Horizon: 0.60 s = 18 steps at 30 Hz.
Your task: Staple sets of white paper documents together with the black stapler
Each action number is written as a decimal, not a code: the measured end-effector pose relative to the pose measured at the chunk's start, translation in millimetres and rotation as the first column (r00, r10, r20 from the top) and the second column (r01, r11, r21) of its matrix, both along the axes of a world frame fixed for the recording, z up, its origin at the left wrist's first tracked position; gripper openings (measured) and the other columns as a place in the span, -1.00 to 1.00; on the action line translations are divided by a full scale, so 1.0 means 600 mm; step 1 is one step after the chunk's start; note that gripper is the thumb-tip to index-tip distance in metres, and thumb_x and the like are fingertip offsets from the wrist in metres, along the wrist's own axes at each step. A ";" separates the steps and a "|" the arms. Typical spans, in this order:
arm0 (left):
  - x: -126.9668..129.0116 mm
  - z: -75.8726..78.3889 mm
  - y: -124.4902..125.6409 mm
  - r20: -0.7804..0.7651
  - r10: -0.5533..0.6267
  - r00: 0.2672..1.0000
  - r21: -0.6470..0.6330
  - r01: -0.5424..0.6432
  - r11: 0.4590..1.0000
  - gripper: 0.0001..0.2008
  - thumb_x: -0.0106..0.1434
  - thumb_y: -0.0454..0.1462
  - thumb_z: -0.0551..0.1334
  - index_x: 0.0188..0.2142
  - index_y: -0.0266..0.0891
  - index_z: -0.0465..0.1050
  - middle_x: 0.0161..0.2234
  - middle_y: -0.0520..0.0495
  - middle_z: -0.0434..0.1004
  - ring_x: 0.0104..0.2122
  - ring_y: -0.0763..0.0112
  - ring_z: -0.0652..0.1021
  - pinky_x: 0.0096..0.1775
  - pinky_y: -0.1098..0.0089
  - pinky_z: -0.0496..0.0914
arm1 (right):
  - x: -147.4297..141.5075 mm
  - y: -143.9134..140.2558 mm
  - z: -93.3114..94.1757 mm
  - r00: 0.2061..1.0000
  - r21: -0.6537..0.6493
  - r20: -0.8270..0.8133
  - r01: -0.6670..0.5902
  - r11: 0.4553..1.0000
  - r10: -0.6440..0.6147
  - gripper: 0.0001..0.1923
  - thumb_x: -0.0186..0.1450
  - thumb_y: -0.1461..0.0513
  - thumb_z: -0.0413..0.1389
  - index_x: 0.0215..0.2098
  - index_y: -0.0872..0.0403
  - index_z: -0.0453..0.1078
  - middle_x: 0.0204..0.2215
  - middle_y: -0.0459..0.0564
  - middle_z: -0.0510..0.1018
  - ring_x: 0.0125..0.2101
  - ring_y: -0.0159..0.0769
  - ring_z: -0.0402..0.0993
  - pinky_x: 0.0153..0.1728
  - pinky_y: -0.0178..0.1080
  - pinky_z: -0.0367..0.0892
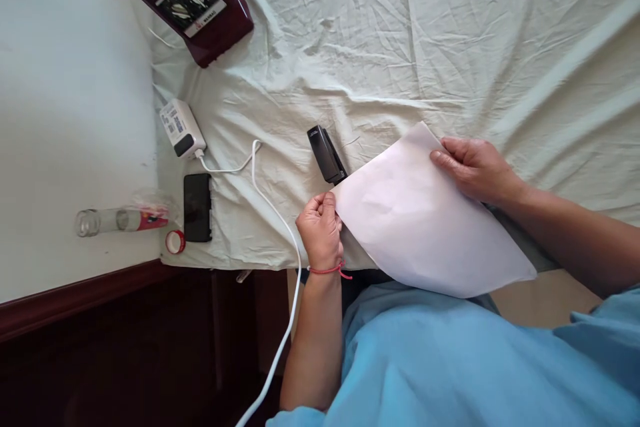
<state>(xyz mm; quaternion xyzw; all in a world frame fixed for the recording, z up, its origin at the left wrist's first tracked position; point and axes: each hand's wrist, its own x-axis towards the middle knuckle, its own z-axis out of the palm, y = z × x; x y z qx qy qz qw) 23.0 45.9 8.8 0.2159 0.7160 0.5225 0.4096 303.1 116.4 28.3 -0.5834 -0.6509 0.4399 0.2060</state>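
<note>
A white sheet of paper (425,220) is held at an angle between my two hands, over the near edge of the cloth-covered table. My left hand (321,227), with a red string at its wrist, pinches the paper's left corner between thumb and fingers. On the right edge, close to the far corner, my right hand (475,167) grips the paper with the thumb on top. A black stapler (326,153) lies on the cloth just beyond my left hand, its near end beside the paper's edge. Whether there is more than one sheet, I cannot tell.
A dark red fan (220,27) stands at the back left. Nearer, a white power bank (181,127) has a white cable (280,220) running off the table's edge. A black phone (197,207), a red tape roll (175,241) and a glass bottle (120,219) are at the left.
</note>
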 end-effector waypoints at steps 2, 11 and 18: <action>-0.003 -0.001 0.015 -0.016 -0.016 1.000 -0.012 0.015 1.000 -0.65 0.18 -0.09 0.58 -0.39 -0.25 0.52 -0.62 0.22 0.31 -0.68 0.66 0.22 -0.61 0.52 0.04 | 0.001 0.001 -0.001 1.000 0.001 -0.002 0.017 1.000 -0.017 -0.43 0.52 -0.05 0.16 -0.49 -0.05 0.01 -0.56 -0.06 0.20 -0.48 -0.22 0.16 -0.38 -0.08 0.07; -0.018 -0.026 0.040 -0.309 -0.064 0.949 0.012 0.071 0.997 -0.69 0.27 -0.28 0.45 -0.03 -0.19 0.49 -0.49 0.17 0.50 -0.57 0.49 0.45 -0.42 0.45 0.36 | -0.001 0.002 0.001 0.993 -0.043 -0.027 0.113 0.993 -0.114 -0.49 0.52 0.07 0.14 -0.50 -0.06 0.02 -0.55 -0.08 0.15 -0.49 -0.24 0.08 -0.37 -0.07 0.04; -0.011 -0.024 -0.004 -0.724 -0.082 0.685 0.202 0.324 0.924 -0.50 0.37 -0.38 0.26 0.26 -0.11 0.64 0.41 -0.24 0.58 0.56 0.04 0.35 0.58 -0.05 0.09 | 0.001 0.002 0.004 0.994 -0.037 -0.019 0.109 0.993 -0.110 -0.49 0.52 0.07 0.14 -0.49 -0.05 0.00 -0.53 -0.08 0.16 -0.47 -0.23 0.10 -0.35 -0.08 0.04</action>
